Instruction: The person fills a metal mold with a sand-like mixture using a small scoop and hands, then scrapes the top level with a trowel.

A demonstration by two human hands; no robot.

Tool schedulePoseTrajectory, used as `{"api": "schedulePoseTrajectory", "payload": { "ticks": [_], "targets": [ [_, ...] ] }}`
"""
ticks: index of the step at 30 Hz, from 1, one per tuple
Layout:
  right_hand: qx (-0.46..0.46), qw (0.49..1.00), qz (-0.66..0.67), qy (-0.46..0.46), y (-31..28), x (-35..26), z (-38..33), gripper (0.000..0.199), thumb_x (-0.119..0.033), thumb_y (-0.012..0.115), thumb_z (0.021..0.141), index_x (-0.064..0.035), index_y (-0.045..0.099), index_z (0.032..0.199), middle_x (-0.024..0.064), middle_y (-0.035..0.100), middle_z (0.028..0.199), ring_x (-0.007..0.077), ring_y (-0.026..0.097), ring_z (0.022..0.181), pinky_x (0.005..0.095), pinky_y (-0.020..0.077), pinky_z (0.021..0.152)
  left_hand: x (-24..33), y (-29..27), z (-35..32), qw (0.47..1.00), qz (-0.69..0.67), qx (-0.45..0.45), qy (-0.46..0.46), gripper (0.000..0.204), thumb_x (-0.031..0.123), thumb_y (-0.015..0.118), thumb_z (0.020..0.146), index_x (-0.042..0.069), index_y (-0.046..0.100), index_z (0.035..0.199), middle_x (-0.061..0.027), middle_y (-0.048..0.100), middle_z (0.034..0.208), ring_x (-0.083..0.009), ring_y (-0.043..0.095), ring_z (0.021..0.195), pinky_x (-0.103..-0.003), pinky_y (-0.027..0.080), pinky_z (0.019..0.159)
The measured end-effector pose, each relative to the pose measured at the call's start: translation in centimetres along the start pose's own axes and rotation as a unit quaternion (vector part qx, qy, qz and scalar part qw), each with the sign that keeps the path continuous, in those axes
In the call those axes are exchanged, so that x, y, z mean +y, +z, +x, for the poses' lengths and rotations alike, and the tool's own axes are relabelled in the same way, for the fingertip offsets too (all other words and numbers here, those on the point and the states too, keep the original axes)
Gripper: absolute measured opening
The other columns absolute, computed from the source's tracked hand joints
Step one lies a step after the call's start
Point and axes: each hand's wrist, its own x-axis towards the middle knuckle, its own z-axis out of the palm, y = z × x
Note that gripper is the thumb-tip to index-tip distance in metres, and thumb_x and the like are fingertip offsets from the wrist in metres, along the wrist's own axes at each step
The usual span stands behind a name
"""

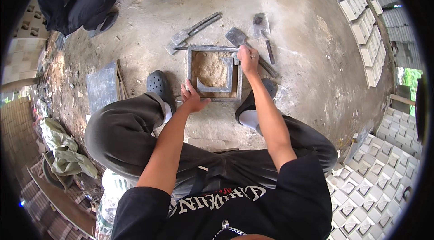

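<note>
The work looks partway through. The frame point(189, 66) lies on the floor point(307, 81) between the 2 hands, with an L-shaped strip point(214, 89) set inside it.

The left hand point(194, 100) is open, fingers spread, resting at the frame's near left corner. The right hand point(249, 60) is curled closed at the far right corner; what it grips is mostly hidden, so I cannot tell.

Done, as far as can be judged: pale powder point(211, 70) lies in the frame, ahead of and right of the left hand. Left undone, it seems: its surface is rough and uneven, and the gap outside the strip, left of and nearer than the right hand, does not look filled to the rim.

Beyond the right hand, 1 trowel point(236, 36) lies close by, its handle passing near the hand, and a 2nd trowel point(261, 23) lies slightly farther off. Far to the right of that hand, rows of pale blocks point(365, 29) and patterned tiles point(368, 185) look finished.
</note>
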Motion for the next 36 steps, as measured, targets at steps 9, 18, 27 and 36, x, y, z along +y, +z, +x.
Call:
{"api": "schedulePoseTrajectory", "payload": {
  "ticks": [9, 18, 27, 36],
  "targets": [
    [-0.022, 0.983, -0.183, 0.027, 2.1, -2.6, -1.7, 0.040, -0.019, 0.054, 0.089, 0.0010, 0.047, 0.056, -0.0013, 0.042, 0.049, 0.0061, 0.039, 0.048, 0.0293, 0.0284, 0.045, -1.7, 0.5, -0.1, 0.999, 0.004, 0.028, 0.015, 0.131, 0.059, 0.068, 0.074, 0.001, -0.030, 0.138, -0.0399, -0.021, 0.141, -0.0550, -0.010, 0.134, -0.056, 0.010, 0.110],
    [0.011, 0.995, -0.096, 0.008, 2.3, -4.1, -4.3, 0.043, -0.019, 0.053, 0.092, -0.0028, 0.043, 0.053, -0.0041, 0.041, 0.050, 0.0050, 0.036, 0.047, 0.0281, 0.0276, 0.044, -1.0, -0.3, -0.8, 1.000, 0.008, 0.013, -0.012, 0.133, 0.060, 0.067, 0.074, -0.004, -0.032, 0.135, -0.0347, -0.021, 0.144, -0.0523, -0.013, 0.135, -0.055, 0.005, 0.111],
    [0.058, 0.997, 0.004, 0.041, 3.0, -6.7, -5.9, 0.044, -0.020, 0.051, 0.092, -0.0035, 0.043, 0.052, -0.0024, 0.043, 0.049, 0.0061, 0.038, 0.045, 0.0277, 0.0292, 0.042, -1.6, -0.3, -0.7, 0.999, -0.001, 0.036, 0.012, 0.134, 0.061, 0.069, 0.073, -0.002, -0.032, 0.136, -0.0409, -0.020, 0.140, -0.0547, -0.009, 0.134, -0.057, 0.008, 0.110],
    [0.071, 0.997, 0.013, -0.017, 2.0, -5.0, -6.4, 0.042, -0.019, 0.050, 0.092, -0.0053, 0.041, 0.053, -0.0030, 0.042, 0.051, 0.0056, 0.039, 0.047, 0.0266, 0.0277, 0.044, -0.9, -0.8, -0.5, 1.000, -0.001, 0.007, -0.013, 0.135, 0.064, 0.067, 0.072, -0.002, -0.032, 0.136, -0.0406, -0.019, 0.141, -0.0552, -0.010, 0.134, -0.058, 0.007, 0.109]
  ]
}}
